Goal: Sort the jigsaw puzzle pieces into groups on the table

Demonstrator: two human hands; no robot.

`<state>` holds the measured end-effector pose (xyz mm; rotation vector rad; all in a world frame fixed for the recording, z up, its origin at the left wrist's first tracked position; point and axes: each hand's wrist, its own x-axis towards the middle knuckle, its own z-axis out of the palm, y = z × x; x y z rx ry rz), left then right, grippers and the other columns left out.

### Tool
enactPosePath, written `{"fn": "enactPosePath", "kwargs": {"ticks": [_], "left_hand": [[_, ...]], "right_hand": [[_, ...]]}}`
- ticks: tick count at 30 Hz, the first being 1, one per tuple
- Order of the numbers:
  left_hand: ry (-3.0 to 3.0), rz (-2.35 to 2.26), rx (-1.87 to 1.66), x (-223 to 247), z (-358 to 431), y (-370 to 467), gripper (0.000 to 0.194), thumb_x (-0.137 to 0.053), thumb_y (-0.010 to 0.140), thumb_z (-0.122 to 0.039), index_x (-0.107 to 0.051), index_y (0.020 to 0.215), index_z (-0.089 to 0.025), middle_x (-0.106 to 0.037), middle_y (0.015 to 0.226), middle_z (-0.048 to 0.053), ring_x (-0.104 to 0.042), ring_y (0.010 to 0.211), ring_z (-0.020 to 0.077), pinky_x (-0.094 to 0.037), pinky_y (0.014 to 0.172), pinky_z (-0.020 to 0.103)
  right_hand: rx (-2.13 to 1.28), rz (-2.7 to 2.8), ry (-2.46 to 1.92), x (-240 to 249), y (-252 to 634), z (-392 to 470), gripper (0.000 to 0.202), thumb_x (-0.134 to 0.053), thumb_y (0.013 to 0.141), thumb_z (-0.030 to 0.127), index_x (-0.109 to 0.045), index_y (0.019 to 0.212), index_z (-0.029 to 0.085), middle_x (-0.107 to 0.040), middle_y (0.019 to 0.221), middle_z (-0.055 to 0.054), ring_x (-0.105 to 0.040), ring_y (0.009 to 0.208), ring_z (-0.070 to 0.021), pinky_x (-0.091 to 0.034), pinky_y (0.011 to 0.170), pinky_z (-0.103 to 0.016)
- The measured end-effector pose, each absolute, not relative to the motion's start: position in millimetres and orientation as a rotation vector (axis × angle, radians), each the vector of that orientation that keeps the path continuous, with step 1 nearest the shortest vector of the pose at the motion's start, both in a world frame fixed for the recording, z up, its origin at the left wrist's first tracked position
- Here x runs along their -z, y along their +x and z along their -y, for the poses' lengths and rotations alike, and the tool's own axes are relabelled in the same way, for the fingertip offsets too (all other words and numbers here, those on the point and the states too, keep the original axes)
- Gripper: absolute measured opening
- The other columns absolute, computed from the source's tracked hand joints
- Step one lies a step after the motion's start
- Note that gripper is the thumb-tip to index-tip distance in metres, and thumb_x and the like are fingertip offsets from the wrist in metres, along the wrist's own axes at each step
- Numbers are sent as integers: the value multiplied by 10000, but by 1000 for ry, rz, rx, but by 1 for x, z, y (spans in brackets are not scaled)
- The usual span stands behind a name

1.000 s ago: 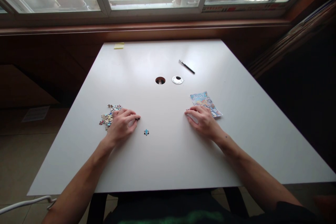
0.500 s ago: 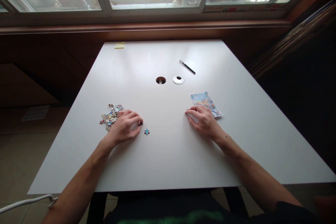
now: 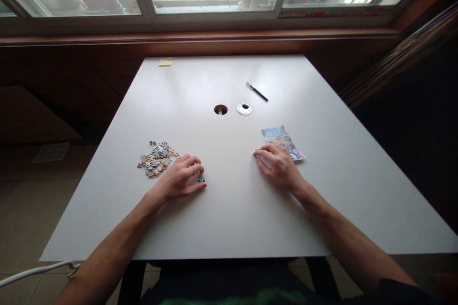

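My left hand [image 3: 184,175] is low over the white table, thumb and fingertips closed around a small blue-and-dark puzzle piece [image 3: 201,178]. Dark bits show behind its fingers; whether they belong to a second piece I cannot tell. Just left of that hand lies a loose pile of puzzle pieces [image 3: 157,158], some with plain backs up and some with coloured faces up. My right hand [image 3: 275,164] rests with bent fingers at the edge of a colourful printed sheet [image 3: 281,137], covering its lower left part. A tiny puzzle piece, mostly hidden, peeks out at its fingertips.
Further back on the white table [image 3: 229,219] lies a black pen [image 3: 256,91]. A round cable hole [image 3: 221,110] has its metal cover [image 3: 244,109] beside it. A yellow sticky note [image 3: 165,62] is at the far left corner. Windows stand behind the table.
My left hand has moved right, from beside the blue puzzle piece to around it, uncovering more of the pile. My right hand has stayed in place. The view has shifted slightly.
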<state>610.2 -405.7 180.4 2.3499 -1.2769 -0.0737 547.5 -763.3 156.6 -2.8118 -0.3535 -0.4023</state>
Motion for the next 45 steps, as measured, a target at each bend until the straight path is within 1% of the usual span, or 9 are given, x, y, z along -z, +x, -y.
{"fn": "enactPosePath", "kwargs": {"ticks": [3,8,11,16,20,30,37,40,45], "left_hand": [[2220,1335,114,-178,410,607,69,-579,936,-250,-625,962,-206,-625,1057,78,-574,967,206,-466,853,325],[2125,1348,67,-178,408,607,85,-566,915,-168,-638,936,-205,-652,1005,75,-592,937,196,-491,831,308],[2123,1282,-42,-179,399,614,88,-586,901,-166,-657,937,-204,-669,992,71,-607,928,194,-502,842,318],[2346,832,-481,-181,364,640,120,-568,899,-179,-686,883,-198,-688,945,57,-615,933,212,-502,894,367],[2482,656,-591,-176,336,657,151,-573,869,-203,-723,888,-202,-711,950,51,-603,971,233,-491,937,384],[2654,694,-511,-161,337,651,271,-648,824,-292,-740,1076,-252,-703,1104,47,-580,1066,258,-436,984,411],[2672,626,-519,-164,339,649,99,-629,863,-273,-725,876,-255,-736,1005,25,-601,1048,248,-391,957,412],[2605,613,-488,-167,338,650,96,-630,861,-271,-691,800,-230,-738,941,23,-618,1008,233,-399,969,397],[2532,570,-507,-171,332,654,125,-614,883,-311,-698,841,-229,-737,933,26,-632,962,225,-437,908,371]], "right_hand": [[441,339,-2804,-155,548,761,174,-565,944,233,-699,1053,223,-667,1088,-80,-592,1066,-279,-421,972,-434],[544,347,-2768,-148,553,762,148,-563,941,242,-695,1004,218,-673,1059,-82,-607,1041,-281,-441,948,-443],[573,378,-2730,-143,556,764,138,-571,928,235,-689,994,212,-678,1043,-83,-623,1002,-273,-459,928,-445],[606,422,-2643,-140,561,770,146,-563,905,192,-674,997,214,-686,1020,-72,-636,971,-262,-478,907,-434],[623,441,-2538,-141,562,774,146,-563,898,172,-664,990,222,-694,973,-52,-640,948,-244,-492,880,-401],[799,347,-2480,-149,553,778,109,-564,913,181,-648,952,239,-696,954,-44,-651,997,-256,-495,909,-410],[793,337,-2470,-150,549,775,99,-572,907,196,-651,938,245,-693,925,-30,-654,988,-243,-498,909,-382],[767,307,-2455,-151,548,774,99,-571,897,208,-658,928,244,-696,906,-27,-655,938,-238,-504,880,-379],[704,234,-2419,-152,548,774,114,-561,883,222,-668,914,245,-699,868,-34,-649,857,-233,-521,805,-374]]}}
